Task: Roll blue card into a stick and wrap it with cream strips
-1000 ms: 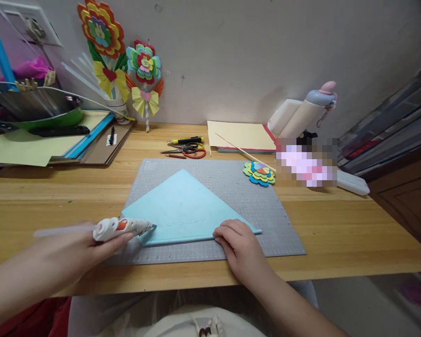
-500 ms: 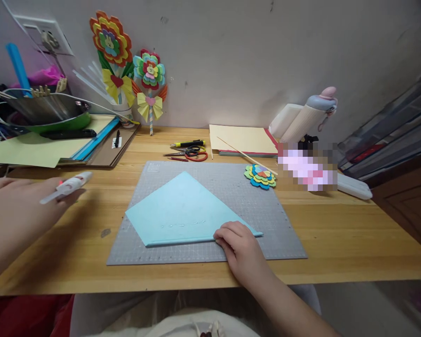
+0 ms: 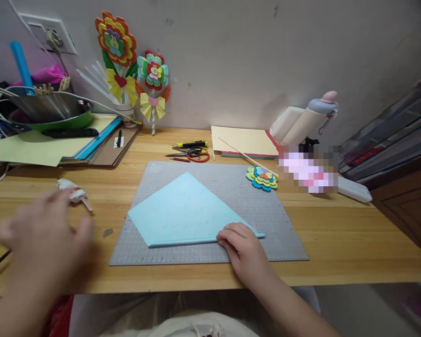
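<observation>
A sheet of light blue paper (image 3: 182, 201) lies on the grey cutting mat (image 3: 280, 243), its near edge rolled into a thin tube. A broken line of clear glue runs across it just above the roll. My right hand (image 3: 243, 250) pinches the rolled edge near its right end. To the left, a white hot glue gun (image 3: 76, 194) rests on the table with its nozzle toward the mat. My left hand (image 3: 52, 238), blurred by motion, is just this side of the gun, thumb apart from the fingers and nothing visible in it.
Scissors (image 3: 189, 153) and a yellow cutter (image 3: 191, 144) lie behind the mat. A layered paper flower (image 3: 262, 178) sits on its right corner, beside a thin stick (image 3: 243, 154). Paper stacks (image 3: 245, 140), a bottle (image 3: 305, 121) and a steel pan (image 3: 49, 107) stand farther back.
My left hand has put the glue gun down on the table, let go of it and come nearer to me. The right hand keeps its hold on the rolled edge.
</observation>
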The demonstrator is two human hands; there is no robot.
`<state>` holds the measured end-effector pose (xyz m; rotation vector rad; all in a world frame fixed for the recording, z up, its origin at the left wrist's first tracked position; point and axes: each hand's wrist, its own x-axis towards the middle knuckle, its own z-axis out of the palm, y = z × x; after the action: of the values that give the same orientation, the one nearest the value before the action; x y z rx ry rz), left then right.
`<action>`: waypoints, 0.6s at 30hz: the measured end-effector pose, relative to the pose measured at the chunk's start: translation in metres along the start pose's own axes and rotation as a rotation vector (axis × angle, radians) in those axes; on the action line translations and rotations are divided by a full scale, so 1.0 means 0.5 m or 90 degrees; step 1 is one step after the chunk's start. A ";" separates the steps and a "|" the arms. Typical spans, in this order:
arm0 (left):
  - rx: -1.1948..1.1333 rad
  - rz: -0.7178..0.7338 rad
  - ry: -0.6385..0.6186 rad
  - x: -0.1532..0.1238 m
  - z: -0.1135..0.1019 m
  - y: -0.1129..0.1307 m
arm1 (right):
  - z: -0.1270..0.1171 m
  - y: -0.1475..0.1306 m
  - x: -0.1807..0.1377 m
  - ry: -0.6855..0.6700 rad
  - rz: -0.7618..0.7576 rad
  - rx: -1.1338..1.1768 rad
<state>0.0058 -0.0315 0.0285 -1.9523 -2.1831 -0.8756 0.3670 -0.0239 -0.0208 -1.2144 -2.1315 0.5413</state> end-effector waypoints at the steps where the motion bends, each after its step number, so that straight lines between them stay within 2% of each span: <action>1: 0.060 0.084 0.012 -0.034 0.012 0.056 | 0.000 0.001 0.000 0.001 -0.001 -0.002; 3: 0.046 0.293 -0.029 -0.100 0.043 0.152 | -0.001 0.001 -0.001 0.006 -0.005 -0.010; 4: 0.023 0.347 -0.036 -0.127 0.059 0.188 | -0.002 0.000 -0.001 0.009 -0.007 -0.016; 6: -0.006 0.357 -0.016 -0.164 0.086 0.232 | -0.004 -0.001 0.000 0.015 -0.012 -0.031; 8: -0.011 0.337 -0.015 -0.180 0.105 0.247 | -0.006 -0.002 0.002 0.020 -0.017 -0.046; 13: 0.007 0.264 -0.081 -0.195 0.126 0.238 | -0.008 -0.001 0.003 0.028 -0.024 -0.079; 18: 0.022 0.269 -0.105 -0.212 0.129 0.240 | -0.003 -0.023 -0.019 0.062 -0.033 -0.152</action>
<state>0.1568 -0.0930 -0.0277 -2.4107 -1.7316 -0.6248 0.3647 -0.0377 -0.0155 -1.2800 -2.1835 0.2046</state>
